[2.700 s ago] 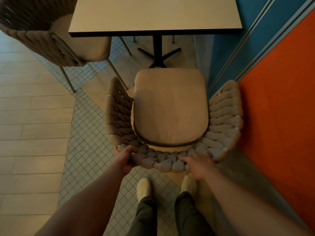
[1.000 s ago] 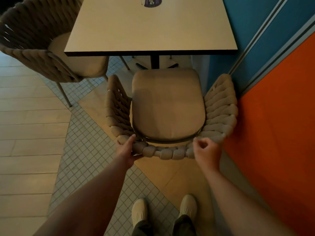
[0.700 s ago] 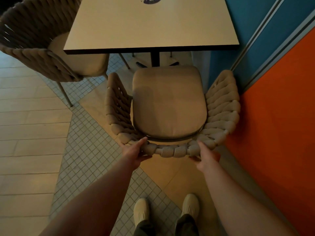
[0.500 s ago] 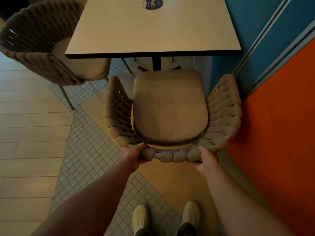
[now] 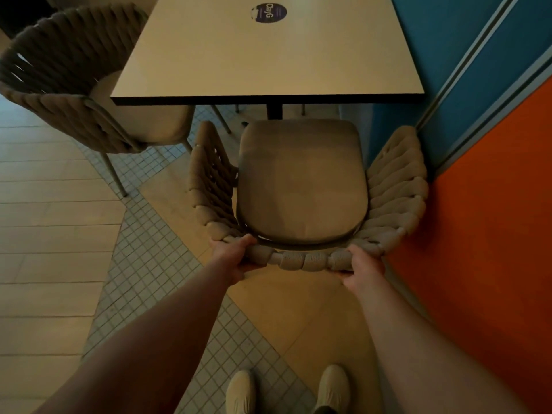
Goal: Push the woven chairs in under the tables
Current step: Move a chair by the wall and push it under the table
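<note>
Now both hands are clamped on the chair point(image 5: 301, 180) back again: left hand point(image 5: 236, 256) and right hand point(image 5: 363, 268), which a second ago was a loose fist off it. The seat front sits just short of the table point(image 5: 265, 55) edge, so pushing can resume

Both hands point(image 5: 236, 258) clenched, arms outstretched
</note>
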`<state>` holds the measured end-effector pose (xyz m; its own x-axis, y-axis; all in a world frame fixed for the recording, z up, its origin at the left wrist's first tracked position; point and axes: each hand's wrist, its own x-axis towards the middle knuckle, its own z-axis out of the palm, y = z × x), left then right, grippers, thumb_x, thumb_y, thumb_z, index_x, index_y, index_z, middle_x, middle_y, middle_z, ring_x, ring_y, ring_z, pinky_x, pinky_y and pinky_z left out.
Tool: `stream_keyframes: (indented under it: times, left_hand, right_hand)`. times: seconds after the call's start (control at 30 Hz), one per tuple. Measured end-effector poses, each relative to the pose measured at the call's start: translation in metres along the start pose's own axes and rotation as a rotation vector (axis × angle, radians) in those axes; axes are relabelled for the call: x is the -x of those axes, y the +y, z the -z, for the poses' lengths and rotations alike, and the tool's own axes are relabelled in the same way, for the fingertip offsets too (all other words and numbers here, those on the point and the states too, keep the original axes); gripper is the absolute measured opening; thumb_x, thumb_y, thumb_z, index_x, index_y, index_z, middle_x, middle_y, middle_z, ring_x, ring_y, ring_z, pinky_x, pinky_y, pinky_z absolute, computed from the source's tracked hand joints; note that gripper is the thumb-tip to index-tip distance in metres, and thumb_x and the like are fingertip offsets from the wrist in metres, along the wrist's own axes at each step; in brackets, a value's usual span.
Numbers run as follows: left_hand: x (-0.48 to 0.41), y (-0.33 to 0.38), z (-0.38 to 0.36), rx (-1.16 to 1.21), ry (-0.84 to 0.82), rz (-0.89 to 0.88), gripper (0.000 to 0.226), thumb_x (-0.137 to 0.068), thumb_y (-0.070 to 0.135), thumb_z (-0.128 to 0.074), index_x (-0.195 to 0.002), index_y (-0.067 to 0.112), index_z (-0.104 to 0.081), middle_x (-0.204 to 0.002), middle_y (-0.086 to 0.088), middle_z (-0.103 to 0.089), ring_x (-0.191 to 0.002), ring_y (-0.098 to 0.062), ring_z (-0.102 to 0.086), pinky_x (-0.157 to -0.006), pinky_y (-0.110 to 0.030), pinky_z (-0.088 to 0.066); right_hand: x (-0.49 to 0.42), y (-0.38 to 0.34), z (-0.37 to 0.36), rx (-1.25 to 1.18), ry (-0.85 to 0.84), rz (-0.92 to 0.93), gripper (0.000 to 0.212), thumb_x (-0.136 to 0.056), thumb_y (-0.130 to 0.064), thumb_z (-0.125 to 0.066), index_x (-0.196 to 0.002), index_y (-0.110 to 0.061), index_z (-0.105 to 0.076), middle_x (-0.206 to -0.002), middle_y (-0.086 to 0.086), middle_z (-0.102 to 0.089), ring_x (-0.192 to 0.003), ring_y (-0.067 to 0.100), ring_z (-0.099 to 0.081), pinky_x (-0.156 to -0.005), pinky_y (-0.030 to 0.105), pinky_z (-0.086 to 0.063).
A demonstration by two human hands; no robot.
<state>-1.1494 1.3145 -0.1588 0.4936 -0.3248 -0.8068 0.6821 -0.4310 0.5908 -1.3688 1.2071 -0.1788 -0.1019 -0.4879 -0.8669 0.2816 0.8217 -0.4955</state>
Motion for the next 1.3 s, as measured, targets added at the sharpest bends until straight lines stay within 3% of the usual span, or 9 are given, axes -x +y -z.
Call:
stream_keyframes:
  times: [0.23, 0.47, 0.57, 0.67, 0.77, 0.87, 1.03, 1.17, 1.3]
  left_hand:
    - [0.013, -0.013, 0.004, 0.004, 0.002, 0.009, 0.098, -0.083, 0.0, -0.074, -0.154, 0.027, -0.012, -0.132, -0.024, -0.049, -0.092, -0.042, -0.068, -0.055, -0.052, -0.061]
    - [0.027, -0.033, 0.015, -0.008, -0.032, -0.011, 0.074, -0.085, -0.002, -0.071, -0.142, 0.024, -0.031, -0.118, -0.019, -0.056, -0.09, -0.039, -0.069, -0.059, -0.052, -0.062]
    - [0.031, -0.044, 0.019, 0.0, -0.041, -0.021, 0.071, -0.081, -0.001, -0.074, -0.138, 0.024, -0.038, -0.127, -0.023, -0.057, -0.099, -0.044, -0.068, -0.063, -0.055, -0.061]
    - [0.036, -0.049, 0.02, 0.021, -0.045, -0.022, 0.069, -0.085, -0.002, -0.071, -0.138, 0.024, -0.036, -0.123, -0.02, -0.057, -0.102, -0.044, -0.066, -0.069, -0.062, -0.06]
    - [0.037, -0.049, 0.019, 0.026, -0.05, -0.026, 0.064, -0.086, -0.004, -0.069, -0.133, 0.025, -0.035, -0.114, -0.016, -0.058, -0.097, -0.041, -0.066, -0.071, -0.061, -0.06]
    - [0.03, -0.049, 0.019, 0.022, -0.022, -0.045, 0.069, -0.083, -0.005, -0.071, -0.136, 0.024, -0.038, -0.121, -0.021, -0.06, -0.097, -0.044, -0.068, -0.065, -0.061, -0.06]
    - [0.023, -0.042, 0.01, 0.022, -0.001, -0.06, 0.074, -0.079, -0.004, -0.075, -0.137, 0.026, -0.039, -0.127, -0.022, -0.056, -0.099, -0.046, -0.067, -0.062, -0.061, -0.06]
    - [0.016, -0.038, 0.004, 0.026, 0.016, -0.046, 0.077, -0.081, -0.002, -0.074, -0.139, 0.027, -0.033, -0.13, -0.022, -0.052, -0.101, -0.046, -0.065, -0.061, -0.057, -0.061]
    - [0.019, -0.04, 0.007, 0.016, -0.002, -0.055, 0.076, -0.08, 0.002, -0.078, -0.138, 0.027, -0.036, -0.125, -0.021, -0.056, -0.097, -0.043, -0.068, -0.061, -0.051, -0.061]
  right_hand:
    - [0.01, 0.005, 0.014, -0.003, 0.021, -0.002, 0.053, -0.085, 0.001, -0.067, -0.134, -0.014, -0.051, -0.128, 0.021, -0.058, -0.102, 0.042, -0.059, -0.049, 0.052, -0.053]
    - [0.03, 0.019, 0.036, -0.045, 0.074, -0.033, 0.052, -0.087, 0.002, -0.065, -0.134, -0.014, -0.054, -0.125, 0.019, -0.06, -0.099, 0.037, -0.06, -0.05, 0.046, -0.053]
    - [0.034, 0.023, 0.045, -0.062, 0.068, -0.038, 0.051, -0.087, 0.003, -0.064, -0.134, -0.016, -0.056, -0.125, 0.017, -0.062, -0.096, 0.035, -0.062, -0.054, 0.045, -0.053]
    - [0.035, 0.025, 0.05, -0.069, 0.063, -0.048, 0.051, -0.086, 0.004, -0.065, -0.132, -0.016, -0.057, -0.121, 0.017, -0.062, -0.089, 0.035, -0.062, -0.066, 0.054, -0.055]
    - [0.037, 0.023, 0.049, -0.081, 0.057, -0.053, 0.052, -0.087, 0.005, -0.064, -0.133, -0.016, -0.056, -0.121, 0.017, -0.061, -0.094, 0.036, -0.061, -0.072, 0.056, -0.054]
    - [0.038, 0.022, 0.046, -0.074, 0.062, -0.051, 0.051, -0.087, 0.005, -0.064, -0.133, -0.015, -0.056, -0.124, 0.017, -0.061, -0.098, 0.036, -0.061, -0.076, 0.056, -0.055]
    - [0.032, 0.011, 0.038, -0.062, 0.064, -0.019, 0.052, -0.086, 0.004, -0.067, -0.133, -0.014, -0.057, -0.123, 0.016, -0.063, -0.099, 0.035, -0.062, -0.06, 0.046, -0.053]
    - [0.026, 0.005, 0.032, -0.052, 0.056, -0.015, 0.051, -0.087, 0.003, -0.065, -0.133, -0.015, -0.056, -0.124, 0.016, -0.062, -0.103, 0.035, -0.062, -0.074, 0.052, -0.054]
    - [0.026, 0.006, 0.037, -0.028, 0.055, -0.01, 0.052, -0.087, -0.004, -0.07, -0.135, -0.018, -0.055, -0.128, 0.016, -0.061, -0.112, 0.037, -0.061, -0.074, 0.05, -0.055]
